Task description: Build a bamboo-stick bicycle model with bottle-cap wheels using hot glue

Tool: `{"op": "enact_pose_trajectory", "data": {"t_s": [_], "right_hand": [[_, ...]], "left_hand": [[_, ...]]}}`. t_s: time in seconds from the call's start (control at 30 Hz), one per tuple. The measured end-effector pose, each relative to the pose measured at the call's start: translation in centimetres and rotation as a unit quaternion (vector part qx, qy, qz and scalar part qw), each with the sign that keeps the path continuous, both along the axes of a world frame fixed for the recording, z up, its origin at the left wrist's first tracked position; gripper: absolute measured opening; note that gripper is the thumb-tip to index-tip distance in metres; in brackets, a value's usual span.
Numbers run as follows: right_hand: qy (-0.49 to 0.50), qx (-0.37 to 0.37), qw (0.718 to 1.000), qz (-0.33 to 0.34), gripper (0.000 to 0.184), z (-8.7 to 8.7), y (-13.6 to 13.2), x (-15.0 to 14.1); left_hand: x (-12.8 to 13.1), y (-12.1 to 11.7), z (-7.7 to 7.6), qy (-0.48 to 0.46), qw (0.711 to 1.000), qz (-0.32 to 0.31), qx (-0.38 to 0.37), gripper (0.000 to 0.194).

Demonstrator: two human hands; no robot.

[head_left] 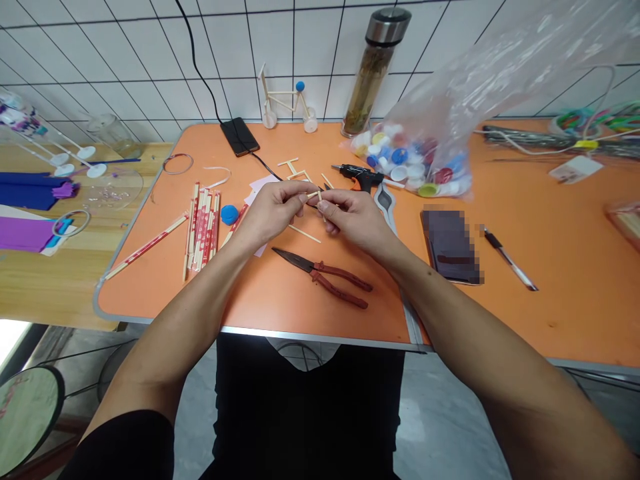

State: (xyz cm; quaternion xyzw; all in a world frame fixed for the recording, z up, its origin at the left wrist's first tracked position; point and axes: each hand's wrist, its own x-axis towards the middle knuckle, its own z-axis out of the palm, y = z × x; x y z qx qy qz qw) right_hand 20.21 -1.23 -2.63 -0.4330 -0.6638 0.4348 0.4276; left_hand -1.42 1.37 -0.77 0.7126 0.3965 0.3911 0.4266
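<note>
My left hand [273,210] and my right hand [350,217] meet above the middle of the orange table [280,300]. Both are closed in a pinch on a short thin wooden stick piece [316,195] held between them. Just in front of my hands lie red-handled pliers [327,275], jaws pointing left. A loose stick [305,233] lies under my hands. Behind them are a small glued stick frame [295,170] and a black hot glue gun [361,176].
Wrapped chopsticks [203,225] and a blue cap [229,214] lie to the left. A plastic bag of bottle caps [425,167], a flask [375,70], a stick bicycle model [287,103], two phones [240,136] [451,245] and a pen [510,259] are around.
</note>
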Motion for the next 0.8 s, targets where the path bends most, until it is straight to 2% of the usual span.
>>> {"op": "enact_pose_trajectory", "data": {"t_s": [0.43,0.67,0.8], "right_hand": [[-0.018,0.042,0.999,-0.019,0.035,-0.10,0.10,-0.22],[-0.050,0.075,0.996,-0.020,0.041,-0.50,0.29,-0.08],[-0.051,0.071,0.996,-0.020,0.034,-0.25,0.11,-0.15]], "left_hand": [[-0.08,-0.08,0.03,-0.016,1.000,0.003,-0.019,0.026],[-0.05,-0.03,0.09,-0.012,1.000,0.006,-0.024,0.026],[-0.12,-0.07,0.02,-0.006,1.000,0.009,-0.019,0.028]]}}
